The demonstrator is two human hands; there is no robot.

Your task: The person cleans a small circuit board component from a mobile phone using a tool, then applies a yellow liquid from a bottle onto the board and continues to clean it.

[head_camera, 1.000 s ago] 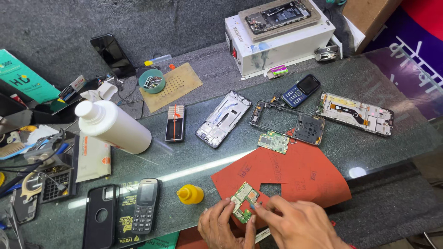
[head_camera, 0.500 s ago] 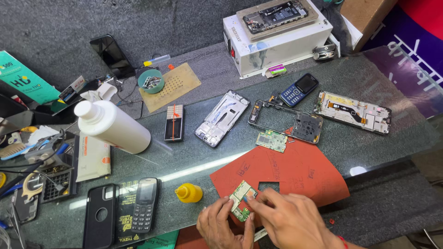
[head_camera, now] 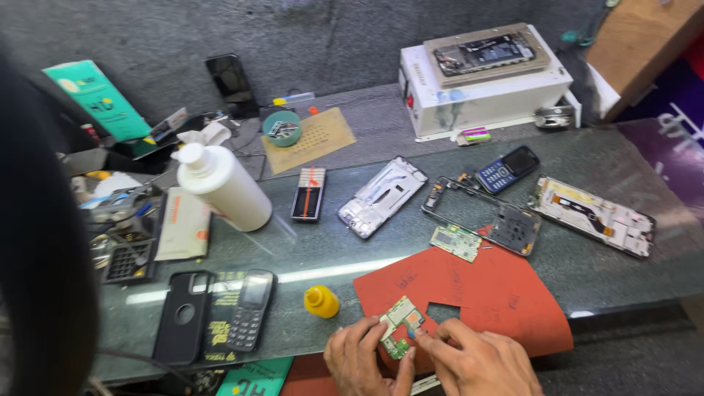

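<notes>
My left hand (head_camera: 361,357) and my right hand (head_camera: 478,361) meet at the near edge of the glass counter. Together they hold a small green circuit board (head_camera: 401,323) over a red sheet (head_camera: 469,293). The left fingers pinch its lower left side. The right fingertips press on its right edge. Just left of the hands stands a small yellow cap (head_camera: 320,301).
A second green board (head_camera: 455,242), a phone frame (head_camera: 382,196), a dark frame (head_camera: 499,218), a blue keypad phone (head_camera: 507,169) and an opened phone back (head_camera: 594,215) lie further back. A white bottle (head_camera: 222,186), a black keypad phone (head_camera: 251,309), a black case (head_camera: 182,316) and a white machine (head_camera: 484,84) are also there.
The view has shifted to the left and slightly down. Both hands stay on the green board at the red sheet's near edge, with the fingers shifting slightly.
</notes>
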